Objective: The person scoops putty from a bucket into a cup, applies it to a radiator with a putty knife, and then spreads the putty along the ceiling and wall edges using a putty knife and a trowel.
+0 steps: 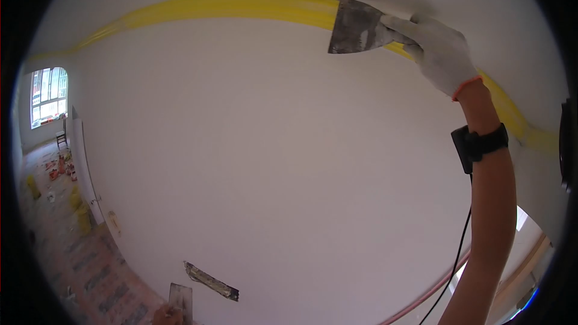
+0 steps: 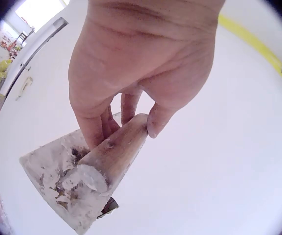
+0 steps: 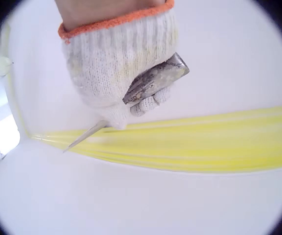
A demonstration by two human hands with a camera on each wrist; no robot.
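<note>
My right hand [image 1: 442, 48], in a white knit glove with an orange cuff, grips a putty knife [image 1: 358, 27] high up where wall and ceiling meet. The wide grey blade overlaps a yellow band [image 1: 241, 5] there; in the right wrist view the knife's handle [image 3: 155, 81] sticks out of the gloved fist. My bare left hand [image 2: 141, 63] holds a plastering trowel by its wooden handle [image 2: 119, 149]. White putty is smeared over the trowel's plate [image 2: 57, 171]. Low in the head view, that trowel [image 1: 182, 301] stands close before the wall.
A white wall [image 1: 253, 144] fills most of the head view. Low on it shows a narrow dark-edged strip [image 1: 211, 281]. At far left are a stained floor [image 1: 99, 271], yellow bags [image 1: 81, 213], a chair [image 1: 61, 138] and a window [image 1: 49, 96]. A black cable [image 1: 460, 247] hangs from my right wrist.
</note>
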